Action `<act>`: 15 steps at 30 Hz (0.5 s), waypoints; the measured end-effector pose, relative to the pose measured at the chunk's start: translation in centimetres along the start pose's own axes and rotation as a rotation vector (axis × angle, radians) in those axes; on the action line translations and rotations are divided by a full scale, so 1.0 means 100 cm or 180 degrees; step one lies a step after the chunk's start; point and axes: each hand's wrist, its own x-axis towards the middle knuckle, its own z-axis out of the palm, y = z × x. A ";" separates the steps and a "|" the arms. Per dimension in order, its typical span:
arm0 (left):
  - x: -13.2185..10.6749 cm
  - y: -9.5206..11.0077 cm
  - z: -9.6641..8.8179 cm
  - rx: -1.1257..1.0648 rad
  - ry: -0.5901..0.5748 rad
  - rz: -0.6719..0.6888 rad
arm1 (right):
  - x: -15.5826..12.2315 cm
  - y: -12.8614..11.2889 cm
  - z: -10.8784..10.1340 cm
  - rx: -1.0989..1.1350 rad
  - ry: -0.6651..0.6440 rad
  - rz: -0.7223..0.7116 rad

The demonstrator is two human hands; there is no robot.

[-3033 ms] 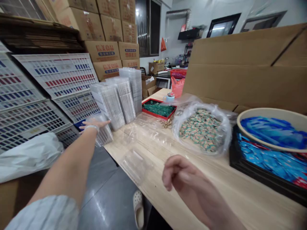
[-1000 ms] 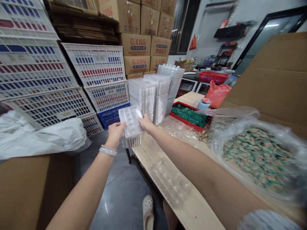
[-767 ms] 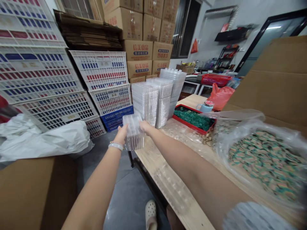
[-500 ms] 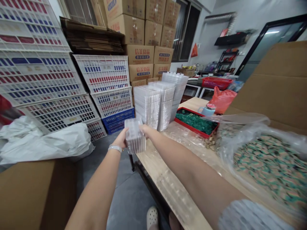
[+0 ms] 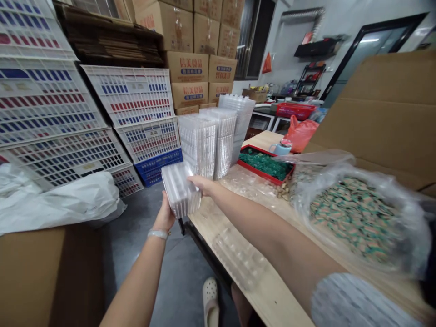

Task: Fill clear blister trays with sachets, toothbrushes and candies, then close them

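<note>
Between my two hands is a stack of clear plastic trays point(image 5: 180, 188), held tilted just off the table's far left corner. My left hand point(image 5: 165, 213) grips its lower left side, and my right hand point(image 5: 200, 183) has its fingers on the right edge. Right behind it, tall stacks of the same clear trays point(image 5: 199, 143) stand upright on the wooden table point(image 5: 272, 293). One loose clear tray point(image 5: 238, 259) lies flat near the table's front edge, below my right forearm.
A red tray point(image 5: 267, 164) of green wrapped pieces and a clear bag point(image 5: 354, 218) of small green-and-tan packets sit on the table. White crates point(image 5: 129, 97) and cardboard boxes point(image 5: 189, 68) are piled behind. A brown carton point(image 5: 30, 277) stands at lower left, a white sack point(image 5: 68, 200) beyond it.
The held tray stack has tipped, so more of its ribbed top faces me. My left hand has moved lower along its side. The whole view has shifted slightly.
</note>
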 end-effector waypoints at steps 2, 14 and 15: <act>-0.021 0.002 0.003 0.0210 0.0274 -0.0140 | -0.021 -0.001 -0.012 0.0054 -0.0091 -0.0081; -0.129 -0.043 0.061 0.0132 -0.0328 -0.0671 | -0.141 0.021 -0.089 -0.0232 -0.0070 0.0155; -0.117 -0.035 0.058 0.0138 -0.0226 -0.0537 | -0.132 0.014 -0.081 -0.0192 -0.0147 -0.0014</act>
